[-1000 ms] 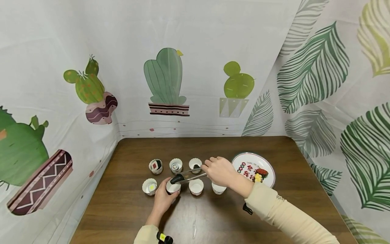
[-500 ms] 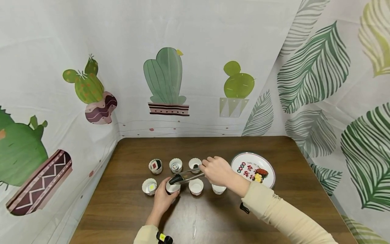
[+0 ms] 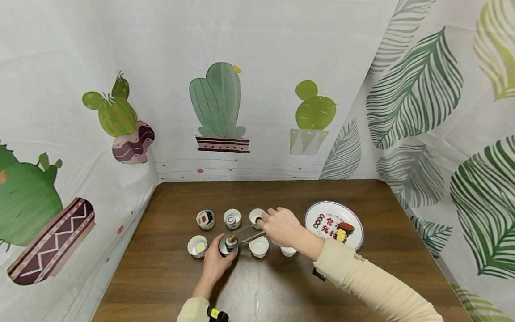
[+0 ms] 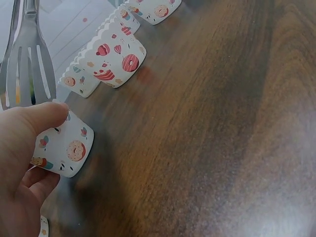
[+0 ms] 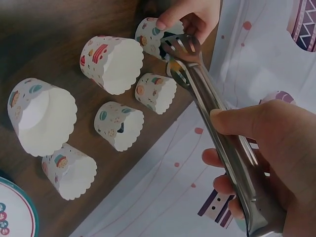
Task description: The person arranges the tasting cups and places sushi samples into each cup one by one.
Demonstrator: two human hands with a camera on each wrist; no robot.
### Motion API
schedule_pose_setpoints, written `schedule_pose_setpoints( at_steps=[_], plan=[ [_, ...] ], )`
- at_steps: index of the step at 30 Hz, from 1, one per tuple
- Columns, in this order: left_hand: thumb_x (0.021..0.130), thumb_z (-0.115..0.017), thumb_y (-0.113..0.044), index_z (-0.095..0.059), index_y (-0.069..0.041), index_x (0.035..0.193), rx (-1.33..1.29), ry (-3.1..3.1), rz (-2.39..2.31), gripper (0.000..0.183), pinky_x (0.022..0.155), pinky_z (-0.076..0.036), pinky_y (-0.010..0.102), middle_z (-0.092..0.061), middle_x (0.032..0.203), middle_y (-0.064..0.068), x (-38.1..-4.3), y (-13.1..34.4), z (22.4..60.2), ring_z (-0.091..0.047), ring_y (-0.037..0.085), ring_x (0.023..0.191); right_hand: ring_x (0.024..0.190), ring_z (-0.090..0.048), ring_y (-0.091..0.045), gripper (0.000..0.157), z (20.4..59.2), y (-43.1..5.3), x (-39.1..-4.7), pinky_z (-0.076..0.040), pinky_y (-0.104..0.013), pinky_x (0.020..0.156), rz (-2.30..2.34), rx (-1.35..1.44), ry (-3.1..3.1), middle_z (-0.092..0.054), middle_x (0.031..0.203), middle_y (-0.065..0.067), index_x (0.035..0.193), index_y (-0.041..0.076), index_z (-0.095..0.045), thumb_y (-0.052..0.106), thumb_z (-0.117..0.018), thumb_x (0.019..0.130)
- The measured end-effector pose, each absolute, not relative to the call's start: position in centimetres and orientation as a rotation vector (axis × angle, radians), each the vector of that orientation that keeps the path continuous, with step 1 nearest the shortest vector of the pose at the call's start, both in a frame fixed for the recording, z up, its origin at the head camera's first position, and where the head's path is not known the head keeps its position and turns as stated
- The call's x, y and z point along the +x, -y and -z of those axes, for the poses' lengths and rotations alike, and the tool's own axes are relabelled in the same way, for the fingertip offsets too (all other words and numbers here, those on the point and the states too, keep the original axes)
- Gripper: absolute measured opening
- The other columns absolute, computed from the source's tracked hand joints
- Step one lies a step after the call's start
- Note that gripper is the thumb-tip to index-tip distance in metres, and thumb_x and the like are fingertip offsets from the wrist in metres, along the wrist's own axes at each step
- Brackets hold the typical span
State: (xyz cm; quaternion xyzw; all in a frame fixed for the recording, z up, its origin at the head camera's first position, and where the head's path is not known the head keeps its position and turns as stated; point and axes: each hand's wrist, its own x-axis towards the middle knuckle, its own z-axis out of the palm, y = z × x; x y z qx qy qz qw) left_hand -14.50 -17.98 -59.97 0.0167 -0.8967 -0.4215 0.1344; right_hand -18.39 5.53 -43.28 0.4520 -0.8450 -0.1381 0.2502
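My left hand [image 3: 215,261] grips a white paper muffin cup [image 4: 71,143] printed with sweets, thumb at the rim and fingers curled round the side. In the head view a sushi roll [image 3: 231,240] with a dark wrap and a yellowish top shows at this cup's mouth. My right hand [image 3: 284,229] holds metal tongs [image 5: 217,118] by their arms, thumb on one side and fingers on the other. The slotted tong heads [image 5: 182,54] stand on either side of the roll at the cup. Whether they touch it is unclear.
Several more muffin cups stand in two rows, among them a back-left cup [image 3: 205,220] and a front-left cup [image 3: 197,247] with pieces inside. An oval plate [image 3: 322,210] bearing red-topped and yellow-topped pieces lies right on the wooden table [image 3: 161,286]. Printed cloth hangs behind.
The tong arms have spread apart, and the roll that was between their heads now shows at the cup's mouth. My right hand has shifted slightly left; the left hand holds its place.
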Motion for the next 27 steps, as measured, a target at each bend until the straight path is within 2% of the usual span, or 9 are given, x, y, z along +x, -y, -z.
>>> schedule_pose_setpoints(
  at_steps=[6,13,24,27],
  plan=[
    [0.065,-0.080,-0.016,-0.054,-0.004,0.122,0.038,2.598,1.239,0.065,0.088,-0.043,0.047,-0.060,0.117,0.016,-14.5,17.8,59.8,-0.057,0.033,0.107,0.064,-0.056,-0.015,0.012,43.3,-5.7,-18.1,-0.039,-0.027,0.049,0.374,1.217,2.315,-0.057,0.071,0.004,0.077,0.019,-0.061,0.028,-0.066,0.073],
    [0.066,-0.080,-0.017,-0.053,-0.004,0.123,0.038,2.613,1.236,0.064,0.088,-0.043,0.048,-0.060,0.117,0.017,-14.5,17.9,59.9,-0.056,0.034,0.108,0.067,-0.057,-0.015,0.022,43.5,-6.1,-18.1,-0.043,-0.027,0.051,0.396,1.220,2.347,-0.058,0.074,0.003,0.084,0.019,-0.062,0.034,-0.069,0.070],
    [0.065,-0.081,-0.017,-0.053,-0.004,0.123,0.037,2.608,1.236,0.065,0.088,-0.043,0.048,-0.060,0.117,0.016,-14.5,18.0,59.8,-0.056,0.034,0.107,0.076,-0.059,-0.017,0.034,43.9,-7.2,-17.8,-0.049,-0.030,0.069,0.317,1.215,2.402,-0.061,0.083,0.002,0.099,0.016,-0.065,0.037,-0.070,0.072],
    [0.065,-0.081,-0.017,-0.053,-0.004,0.122,0.037,2.603,1.236,0.065,0.087,-0.043,0.048,-0.060,0.117,0.016,-14.5,18.0,59.9,-0.057,0.034,0.107,0.077,-0.059,-0.017,0.036,43.9,-7.5,-17.7,-0.049,-0.030,0.070,0.290,1.203,2.399,-0.061,0.084,0.001,0.100,0.016,-0.065,0.038,-0.070,0.072]
  ],
)
